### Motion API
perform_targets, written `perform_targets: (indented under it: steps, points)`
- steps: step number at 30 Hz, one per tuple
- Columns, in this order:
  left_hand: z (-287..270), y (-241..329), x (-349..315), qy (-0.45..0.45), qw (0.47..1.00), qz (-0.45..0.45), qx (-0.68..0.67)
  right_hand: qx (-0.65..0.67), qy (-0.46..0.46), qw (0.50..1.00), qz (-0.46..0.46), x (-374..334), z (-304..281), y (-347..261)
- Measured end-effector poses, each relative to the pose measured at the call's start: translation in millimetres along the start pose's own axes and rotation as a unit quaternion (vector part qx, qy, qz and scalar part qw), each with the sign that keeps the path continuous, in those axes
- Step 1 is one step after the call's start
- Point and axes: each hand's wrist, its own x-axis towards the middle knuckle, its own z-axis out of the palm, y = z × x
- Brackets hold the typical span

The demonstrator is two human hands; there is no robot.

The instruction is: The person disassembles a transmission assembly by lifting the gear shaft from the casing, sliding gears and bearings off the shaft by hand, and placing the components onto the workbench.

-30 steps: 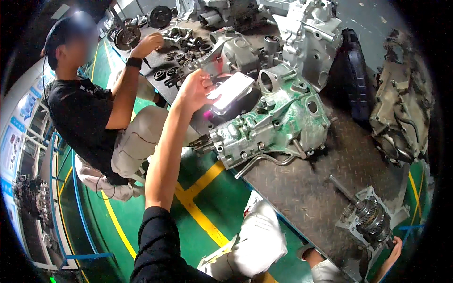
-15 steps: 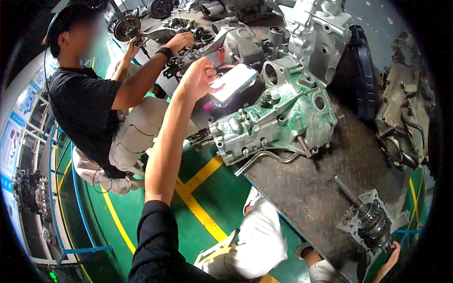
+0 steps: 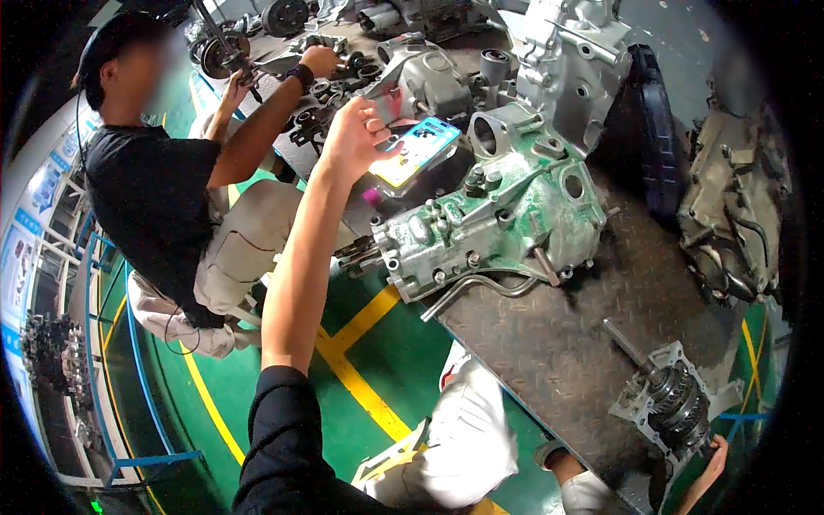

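Note:
My left hand [image 3: 354,142] reaches over the left edge of a lit phone [image 3: 418,152], one digit stretched toward the screen and the other fingers loosely curled and apart. Nothing shows gripped in it; whether the digit touches the glass I cannot tell. The phone rests tilted beside a large metal gearbox housing [image 3: 493,215] with green stains. From the housing's left end a shaft [image 3: 354,253] sticks out, and a bent metal rod [image 3: 472,287] lies along its near side. My right hand is out of view.
A co-worker [image 3: 150,197] sits at left, handling parts at the bench. At lower right, another person's hand [image 3: 714,463] is by an opened gear assembly [image 3: 674,399]. More castings [image 3: 575,73] crowd the far side. The dark steel bench top [image 3: 532,352] ends above green floor.
The phone screen has gone from mostly white to blue and yellow. My view has shifted slightly, and the co-worker's reaching hand has moved a little left and up.

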Motion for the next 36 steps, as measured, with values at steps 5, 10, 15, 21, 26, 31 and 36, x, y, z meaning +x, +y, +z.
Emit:
perform_targets:
  steps: [5,10,15,21,26,31,36]
  points:
    - [12.7,3.1,2.9,-0.022,0.999,0.022,0.029,0.012,0.004,1.000,0.001,-3.5,-1.4,4.9]
    - [20.2,2.7,20.4,0.002,0.999,0.018,0.041,0.026,0.010,1.000,0.001,-2.2,-0.4,13.6]
    - [12.6,-0.7,33.4,0.021,0.999,0.012,0.023,0.045,0.017,0.999,0.006,1.5,-0.5,21.3]
    - [-1.9,3.0,34.9,0.004,1.000,0.022,-0.008,0.063,0.017,0.998,0.008,3.9,-2.4,27.0]
    - [0.7,8.3,30.4,0.007,0.999,0.037,0.004,0.067,-0.006,0.998,0.006,6.0,-7.4,33.7]
    - [-0.9,11.5,22.0,0.028,0.999,0.030,-0.007,0.100,0.032,0.994,0.028,4.3,1.5,27.7]
    - [-0.8,9.1,21.1,0.032,0.999,0.015,-0.002,0.084,0.027,0.996,0.017,7.2,-2.9,33.6]
